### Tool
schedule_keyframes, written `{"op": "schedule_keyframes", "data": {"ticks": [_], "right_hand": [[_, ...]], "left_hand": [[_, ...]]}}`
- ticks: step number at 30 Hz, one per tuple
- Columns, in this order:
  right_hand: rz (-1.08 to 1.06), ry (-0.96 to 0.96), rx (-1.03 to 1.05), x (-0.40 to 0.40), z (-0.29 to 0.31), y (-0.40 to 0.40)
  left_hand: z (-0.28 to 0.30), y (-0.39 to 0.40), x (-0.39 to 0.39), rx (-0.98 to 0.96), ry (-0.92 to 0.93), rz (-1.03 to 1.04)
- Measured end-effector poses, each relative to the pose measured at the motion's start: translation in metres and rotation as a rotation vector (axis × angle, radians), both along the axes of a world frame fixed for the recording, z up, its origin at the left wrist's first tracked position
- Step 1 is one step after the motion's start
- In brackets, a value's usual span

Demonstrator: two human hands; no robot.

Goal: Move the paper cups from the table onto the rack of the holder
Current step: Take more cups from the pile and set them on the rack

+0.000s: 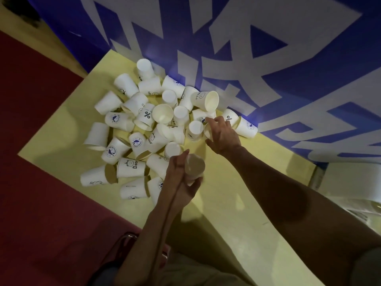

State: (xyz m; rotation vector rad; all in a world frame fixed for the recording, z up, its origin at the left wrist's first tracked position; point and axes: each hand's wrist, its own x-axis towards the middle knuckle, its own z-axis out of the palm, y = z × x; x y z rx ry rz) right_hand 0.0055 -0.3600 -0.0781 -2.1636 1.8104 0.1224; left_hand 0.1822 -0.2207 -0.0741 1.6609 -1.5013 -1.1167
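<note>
Several white paper cups (144,120) lie in a loose pile on the yellow table (237,203), some upright, some on their sides, some upside down. My left hand (181,176) holds one paper cup (194,167) at the near edge of the pile, its mouth facing up toward me. My right hand (223,135) reaches into the right side of the pile, and its fingers curl round the rim of another cup (207,130). No holder rack is in view.
A blue and white banner (268,58) stands along the table's far edge, right behind the pile. Red floor (41,182) lies to the left. White paper or plastic items (354,193) sit at the table's right end.
</note>
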Motion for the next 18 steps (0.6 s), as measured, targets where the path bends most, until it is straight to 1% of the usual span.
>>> {"op": "schedule_keyframes", "data": {"ticks": [2,3,5,6,8,11,13,18], "right_hand": [[0.0,-0.011,-0.019,-0.001,0.002,0.001],[-0.004,-0.023,-0.027,-0.001,0.004,0.003],[-0.033,-0.061,-0.044,-0.005,0.01,0.009],[-0.06,-0.087,-0.052,-0.009,0.014,0.014],[-0.124,-0.151,-0.073,-0.021,0.025,0.032],[-0.185,-0.245,-0.13,-0.051,0.041,0.079],[-0.247,-0.287,-0.134,-0.077,0.051,0.12],[-0.391,-0.311,-0.135,-0.146,0.07,0.226]], "left_hand": [[0.007,-0.003,0.0,-0.015,-0.138,-0.053],[0.014,-0.004,0.001,0.007,-0.128,-0.08],[0.024,-0.004,-0.002,-0.044,-0.177,-0.144],[0.03,-0.004,-0.004,-0.121,-0.212,-0.131],[0.034,-0.006,-0.008,-0.08,-0.197,-0.128],[0.036,-0.004,-0.02,-0.094,-0.181,-0.153],[0.04,-0.001,-0.034,-0.079,-0.167,-0.213],[0.054,0.011,-0.094,-0.092,-0.182,-0.382]]}}
